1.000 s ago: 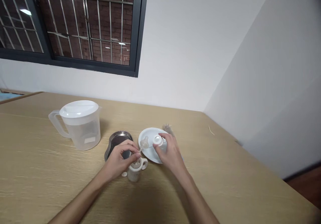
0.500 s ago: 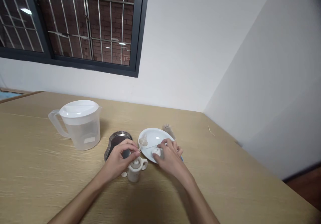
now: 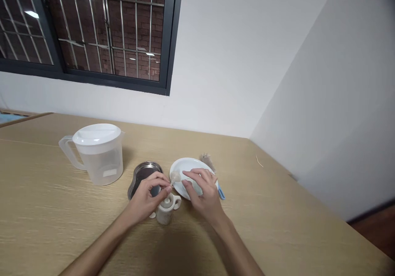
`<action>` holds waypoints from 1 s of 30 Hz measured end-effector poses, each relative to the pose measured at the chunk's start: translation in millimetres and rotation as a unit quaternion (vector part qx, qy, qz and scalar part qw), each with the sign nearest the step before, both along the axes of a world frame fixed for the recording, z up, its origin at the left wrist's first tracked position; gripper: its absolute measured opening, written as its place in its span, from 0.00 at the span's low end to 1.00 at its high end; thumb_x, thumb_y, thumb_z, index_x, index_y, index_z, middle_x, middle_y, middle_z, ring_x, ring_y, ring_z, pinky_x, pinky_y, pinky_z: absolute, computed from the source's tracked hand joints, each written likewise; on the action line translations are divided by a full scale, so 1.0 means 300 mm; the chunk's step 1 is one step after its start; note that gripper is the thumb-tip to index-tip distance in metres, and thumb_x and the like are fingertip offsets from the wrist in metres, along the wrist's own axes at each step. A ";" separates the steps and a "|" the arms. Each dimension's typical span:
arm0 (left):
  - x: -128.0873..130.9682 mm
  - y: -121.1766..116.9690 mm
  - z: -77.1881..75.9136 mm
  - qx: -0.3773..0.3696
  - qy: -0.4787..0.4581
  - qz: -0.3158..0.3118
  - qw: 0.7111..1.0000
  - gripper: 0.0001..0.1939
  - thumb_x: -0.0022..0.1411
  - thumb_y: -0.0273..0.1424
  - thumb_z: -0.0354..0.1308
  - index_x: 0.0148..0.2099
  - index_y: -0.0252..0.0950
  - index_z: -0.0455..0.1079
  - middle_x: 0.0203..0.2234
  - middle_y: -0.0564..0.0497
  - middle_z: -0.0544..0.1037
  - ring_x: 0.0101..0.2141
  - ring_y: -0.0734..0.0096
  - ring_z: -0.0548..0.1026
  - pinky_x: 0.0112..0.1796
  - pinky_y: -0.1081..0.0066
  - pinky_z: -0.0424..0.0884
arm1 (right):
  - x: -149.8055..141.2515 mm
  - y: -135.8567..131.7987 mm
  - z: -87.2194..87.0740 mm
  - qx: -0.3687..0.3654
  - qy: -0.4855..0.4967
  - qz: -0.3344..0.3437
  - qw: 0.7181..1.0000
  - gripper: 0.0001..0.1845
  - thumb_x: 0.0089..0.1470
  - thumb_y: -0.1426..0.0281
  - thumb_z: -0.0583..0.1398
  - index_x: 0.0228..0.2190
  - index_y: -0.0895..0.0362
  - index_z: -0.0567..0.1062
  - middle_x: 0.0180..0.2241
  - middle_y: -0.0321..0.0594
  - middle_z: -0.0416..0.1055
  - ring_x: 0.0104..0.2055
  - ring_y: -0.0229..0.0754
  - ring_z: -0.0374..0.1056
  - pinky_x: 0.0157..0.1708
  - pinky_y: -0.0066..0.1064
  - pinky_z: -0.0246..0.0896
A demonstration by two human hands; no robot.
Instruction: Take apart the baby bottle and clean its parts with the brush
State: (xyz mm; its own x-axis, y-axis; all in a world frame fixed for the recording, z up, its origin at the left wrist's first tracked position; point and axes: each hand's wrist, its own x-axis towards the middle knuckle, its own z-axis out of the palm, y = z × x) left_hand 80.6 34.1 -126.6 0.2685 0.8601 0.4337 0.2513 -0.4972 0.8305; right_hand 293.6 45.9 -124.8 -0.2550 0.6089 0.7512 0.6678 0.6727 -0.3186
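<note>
Fingers of the left hand (image 3: 145, 197) curled over the rim of the small handled bottle (image 3: 166, 211), pinching something slim at its mouth, too small to make out. Right hand (image 3: 203, 191) half a second ago closed round a small white cap at the plate's near edge, a second ago holding it higher over the plate; now lying flatter across the white plate (image 3: 180, 167), fingers stretched leftward toward the clear teat (image 3: 175, 176) resting on the plate's left part, cap no longer visible, either hidden beneath the palm or set down. Cannot tell whether anything remains gripped in that hand. Judging by that: cap let go or tucked away, teat now the nearest piece to the right fingertips. Bottle standing on the wooden table (image 3: 61, 218), just in front of the plate, between both wrists, touching only the left hand. Beyond, a steel tin (image 3: 142, 175) beside the plate, a lidded plastic jug (image 3: 97, 152) further left, a brush (image 3: 207, 160) behind the plate.
</note>
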 end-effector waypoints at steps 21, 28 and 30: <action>-0.005 -0.017 0.003 -0.002 0.061 -0.014 0.998 0.12 0.67 0.39 0.54 0.38 0.39 0.75 0.42 0.47 0.74 0.46 0.65 0.71 0.50 0.67 0.62 | 0.054 -0.030 0.085 -0.259 0.057 0.135 0.955 0.18 0.49 0.63 0.67 0.44 0.48 0.75 0.47 0.37 0.74 0.53 0.48 0.66 0.57 0.44 0.53; -0.007 -0.010 0.002 -0.005 0.053 -0.017 0.998 0.13 0.67 0.40 0.53 0.39 0.38 0.75 0.42 0.46 0.74 0.46 0.64 0.71 0.49 0.66 0.62 | 0.045 -0.028 0.084 -0.285 0.111 0.182 0.934 0.18 0.49 0.65 0.67 0.44 0.51 0.76 0.45 0.40 0.74 0.49 0.46 0.69 0.50 0.39 0.63; -0.007 -0.010 0.001 -0.005 0.055 -0.015 0.998 0.13 0.67 0.40 0.54 0.38 0.38 0.75 0.42 0.47 0.74 0.45 0.65 0.71 0.49 0.67 0.62 | 0.042 -0.026 0.077 -0.291 0.131 0.187 0.929 0.18 0.50 0.66 0.66 0.45 0.52 0.76 0.45 0.40 0.74 0.48 0.45 0.70 0.49 0.37 0.65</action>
State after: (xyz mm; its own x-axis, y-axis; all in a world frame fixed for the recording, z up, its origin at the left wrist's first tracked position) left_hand 78.5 31.2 -126.4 0.3396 0.8552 0.3915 0.3266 -0.4976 0.8036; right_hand 306.3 38.1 -101.7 -0.3847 0.8370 0.3891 0.2709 0.5054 -0.8193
